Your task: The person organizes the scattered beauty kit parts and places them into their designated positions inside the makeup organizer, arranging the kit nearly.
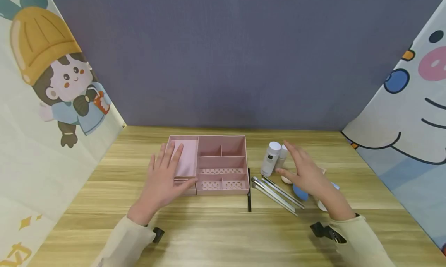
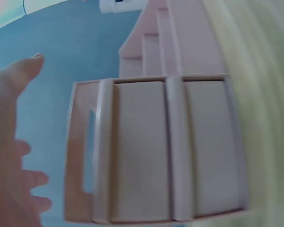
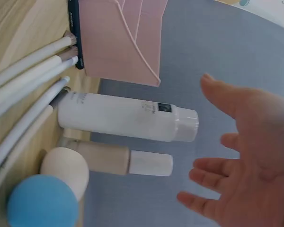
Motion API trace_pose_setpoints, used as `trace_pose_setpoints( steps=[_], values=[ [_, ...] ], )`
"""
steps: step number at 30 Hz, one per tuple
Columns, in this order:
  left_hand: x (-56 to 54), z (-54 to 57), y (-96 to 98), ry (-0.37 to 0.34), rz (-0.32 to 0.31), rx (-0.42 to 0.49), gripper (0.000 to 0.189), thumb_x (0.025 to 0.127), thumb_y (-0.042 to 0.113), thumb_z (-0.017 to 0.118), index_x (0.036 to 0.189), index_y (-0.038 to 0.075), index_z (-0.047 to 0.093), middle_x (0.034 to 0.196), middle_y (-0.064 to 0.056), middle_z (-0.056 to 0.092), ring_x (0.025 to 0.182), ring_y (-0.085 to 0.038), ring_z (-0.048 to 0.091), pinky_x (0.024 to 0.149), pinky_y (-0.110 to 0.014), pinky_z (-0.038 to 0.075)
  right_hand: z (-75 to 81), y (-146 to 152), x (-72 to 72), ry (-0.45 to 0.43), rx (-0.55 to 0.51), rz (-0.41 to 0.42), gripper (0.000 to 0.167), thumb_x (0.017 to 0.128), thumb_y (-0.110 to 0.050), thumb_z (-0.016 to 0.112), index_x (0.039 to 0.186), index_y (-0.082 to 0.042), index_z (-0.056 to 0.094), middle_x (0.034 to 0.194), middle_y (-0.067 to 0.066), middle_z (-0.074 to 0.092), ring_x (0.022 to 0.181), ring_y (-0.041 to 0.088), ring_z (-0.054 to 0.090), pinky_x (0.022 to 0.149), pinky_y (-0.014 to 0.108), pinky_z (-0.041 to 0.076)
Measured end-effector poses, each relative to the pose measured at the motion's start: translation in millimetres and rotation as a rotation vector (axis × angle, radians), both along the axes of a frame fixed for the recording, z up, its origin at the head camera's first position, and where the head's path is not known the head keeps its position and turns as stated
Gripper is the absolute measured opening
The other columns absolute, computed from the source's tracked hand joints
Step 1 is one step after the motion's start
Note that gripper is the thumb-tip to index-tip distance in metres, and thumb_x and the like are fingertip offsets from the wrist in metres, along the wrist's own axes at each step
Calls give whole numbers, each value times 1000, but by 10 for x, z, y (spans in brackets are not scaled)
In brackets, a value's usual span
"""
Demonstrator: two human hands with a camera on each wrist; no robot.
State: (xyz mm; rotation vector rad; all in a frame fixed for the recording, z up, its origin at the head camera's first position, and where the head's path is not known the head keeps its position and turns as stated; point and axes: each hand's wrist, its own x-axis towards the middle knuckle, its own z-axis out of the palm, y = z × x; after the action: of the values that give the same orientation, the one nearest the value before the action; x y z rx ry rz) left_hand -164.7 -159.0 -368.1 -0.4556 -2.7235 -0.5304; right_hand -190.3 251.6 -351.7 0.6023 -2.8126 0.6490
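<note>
A pink desk organizer [image 1: 223, 162] stands on the table, with open compartments on its right side. In the left wrist view its left part shows two drawer fronts [image 2: 141, 151]. My left hand [image 1: 161, 185] is over that left part, fingers spread and holding nothing; whether it touches the organizer I cannot tell. Opposite, my right hand [image 1: 310, 177] hovers with extended fingers beside a tall white bottle [image 3: 118, 116] and a smaller beige bottle with a white cap [image 3: 151, 163]. A gap separates the hand from both bottles in the right wrist view.
Several makeup brushes [image 1: 277, 196] lie right of the organizer, near a slim black pencil-like stick [image 1: 249, 201]. A blue rounded sponge [image 3: 42, 202] and a pale one [image 3: 66, 171] sit beside the bottles. Small items partly hidden under the right arm include a white one [image 1: 322, 206].
</note>
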Motion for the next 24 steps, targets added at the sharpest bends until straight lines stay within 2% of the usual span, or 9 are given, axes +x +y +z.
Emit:
trace_pose_setpoints(
  steps=[3, 7, 9, 12, 15, 19, 22, 24],
  values=[
    [6, -95, -50, 111, 3, 104, 101, 82, 53, 70, 156, 2, 25, 161, -22, 21, 147, -44, 14, 113, -66, 11, -39, 1, -61, 1, -87, -1, 83, 93, -23, 72, 154, 3, 22, 150, 35, 31, 133, 54, 32, 100, 70, 34],
    [13, -250, -104, 280, -13, 266, 97, 82, 50, 68, 150, -7, 31, 153, -28, 33, 139, -48, 30, 109, -68, 21, -106, -20, -140, 48, -215, 17, 75, 94, -16, 71, 151, 7, 28, 145, 31, 38, 129, 48, 40, 95, 63, 42],
    [27, -312, -125, 318, -15, 340, 94, 82, 45, 70, 149, -8, 32, 151, -30, 35, 136, -49, 33, 107, -68, 23, -141, -38, -167, 77, -277, 25, 70, 93, -11, 71, 148, 9, 31, 141, 31, 42, 125, 47, 43, 91, 61, 46],
    [54, -373, -155, 293, 3, 453, 89, 80, 30, 75, 149, -8, 32, 150, -30, 37, 135, -49, 35, 107, -68, 26, -186, -76, -198, 104, -356, 27, 65, 92, -4, 70, 145, 11, 35, 135, 30, 47, 121, 45, 47, 88, 59, 48],
    [74, -403, -190, 204, 32, 566, 87, 80, 16, 78, 151, -5, 31, 151, -27, 36, 137, -47, 33, 109, -65, 25, -218, -122, -237, 105, -417, 15, 62, 91, -1, 70, 143, 11, 38, 131, 29, 50, 118, 43, 50, 87, 57, 50],
    [79, -439, -231, 104, 51, 693, 82, 85, 10, 76, 151, -6, 30, 152, -25, 38, 138, -43, 33, 111, -61, 26, -231, -177, -286, 59, -478, -20, 60, 92, -2, 69, 142, 10, 38, 129, 28, 50, 118, 42, 52, 89, 54, 51],
    [66, -481, -252, 76, 62, 768, 80, 86, 6, 75, 151, -6, 30, 148, -25, 43, 134, -41, 39, 108, -56, 32, -239, -203, -322, 26, -496, -44, 59, 93, -3, 69, 142, 11, 39, 129, 28, 49, 118, 42, 52, 92, 51, 50],
    [48, -516, -265, 65, 70, 809, 79, 86, 4, 74, 151, -5, 31, 145, -24, 47, 131, -38, 44, 104, -46, 36, -247, -215, -345, 13, -499, -55, 59, 93, -3, 68, 142, 11, 39, 129, 29, 50, 117, 42, 52, 92, 50, 51]
  ],
)
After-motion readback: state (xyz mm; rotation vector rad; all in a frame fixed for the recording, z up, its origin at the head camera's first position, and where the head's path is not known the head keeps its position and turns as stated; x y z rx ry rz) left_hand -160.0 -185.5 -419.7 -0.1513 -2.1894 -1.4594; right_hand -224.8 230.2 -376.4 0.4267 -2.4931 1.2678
